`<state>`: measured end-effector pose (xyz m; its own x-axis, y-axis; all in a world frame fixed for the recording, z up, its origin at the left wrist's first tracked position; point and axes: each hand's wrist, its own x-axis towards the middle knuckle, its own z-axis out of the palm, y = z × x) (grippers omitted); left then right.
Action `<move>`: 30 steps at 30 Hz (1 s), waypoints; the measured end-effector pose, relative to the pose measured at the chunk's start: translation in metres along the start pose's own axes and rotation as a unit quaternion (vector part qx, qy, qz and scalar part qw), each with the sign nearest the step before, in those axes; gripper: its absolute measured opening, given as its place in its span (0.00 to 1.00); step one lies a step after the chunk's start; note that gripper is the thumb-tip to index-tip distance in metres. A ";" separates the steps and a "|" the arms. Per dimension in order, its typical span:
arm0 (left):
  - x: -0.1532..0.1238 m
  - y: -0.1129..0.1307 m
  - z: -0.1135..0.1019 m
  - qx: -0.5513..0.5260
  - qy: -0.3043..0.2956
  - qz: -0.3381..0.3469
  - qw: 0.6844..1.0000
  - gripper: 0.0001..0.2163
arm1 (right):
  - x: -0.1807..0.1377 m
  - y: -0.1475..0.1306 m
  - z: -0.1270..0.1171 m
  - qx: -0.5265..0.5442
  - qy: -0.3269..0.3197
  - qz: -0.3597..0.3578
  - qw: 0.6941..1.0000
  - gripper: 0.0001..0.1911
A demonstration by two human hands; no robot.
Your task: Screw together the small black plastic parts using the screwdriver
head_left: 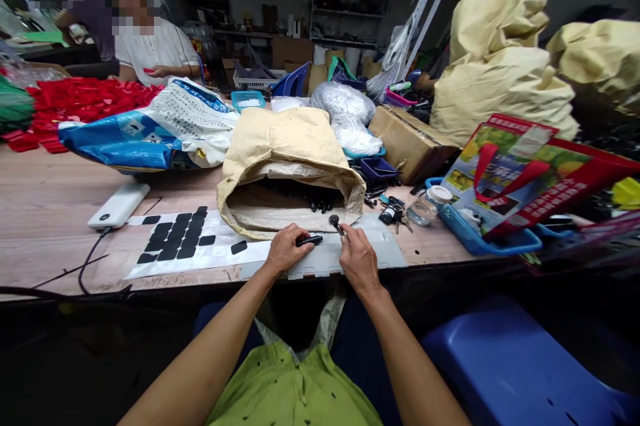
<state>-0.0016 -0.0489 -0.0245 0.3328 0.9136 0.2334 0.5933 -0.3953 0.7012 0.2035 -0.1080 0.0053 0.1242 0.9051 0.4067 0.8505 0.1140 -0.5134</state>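
My left hand [286,249] is closed on a small black stick-like piece [310,241], which points to the right. In my right hand [357,254] is a small tool with a round dark head [334,220], its handle mostly hidden by the fingers; it looks like a ratchet wrench. Both hands are over a grey board [320,261] at the table's front edge. Just behind them a large tan paper sack [285,136] lies on its side, its mouth facing me. Inside the sack are several black pieces [320,198] like the one in my left hand.
On the left are a sheet of black stickers [175,236], a white power bank [119,205] with a cable and a blue-white bag [125,146]. To the right stand a clear jar [425,208], keys [400,216] and a blue basket [480,239]. A co-worker [150,53] sits beyond red pieces [90,103].
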 end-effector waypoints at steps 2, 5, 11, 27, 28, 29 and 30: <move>0.000 0.002 0.000 0.002 0.002 -0.003 1.000 0.07 | -0.008 -0.010 -0.004 0.037 -0.009 -0.013 0.999 0.19; -0.001 0.004 -0.001 0.004 0.003 -0.004 1.000 0.06 | -0.018 -0.019 -0.005 0.036 -0.025 -0.029 0.999 0.20; -0.001 0.006 -0.002 0.013 0.000 0.004 1.000 0.06 | -0.021 -0.025 -0.002 0.000 -0.045 -0.020 0.999 0.20; -0.001 0.007 -0.004 0.009 -0.007 0.001 1.000 0.08 | 0.012 -0.009 -0.001 -0.061 -0.026 0.010 0.998 0.18; 0.000 0.006 -0.004 0.008 -0.010 -0.001 1.000 0.08 | 0.017 -0.002 0.001 -0.082 -0.024 0.017 0.996 0.18; 0.000 0.005 -0.004 0.006 -0.013 -0.001 1.000 0.07 | 0.021 0.005 0.003 -0.103 -0.024 0.022 0.994 0.18; 0.000 0.004 -0.004 0.002 -0.016 0.000 1.000 0.07 | 0.024 0.011 0.005 -0.123 -0.027 0.026 0.992 0.18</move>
<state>-0.0021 -0.0497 -0.0191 0.3563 0.9099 0.2124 0.5964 -0.3964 0.6980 0.2129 -0.0830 0.0057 0.1487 0.9288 0.3393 0.9435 -0.0305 -0.3300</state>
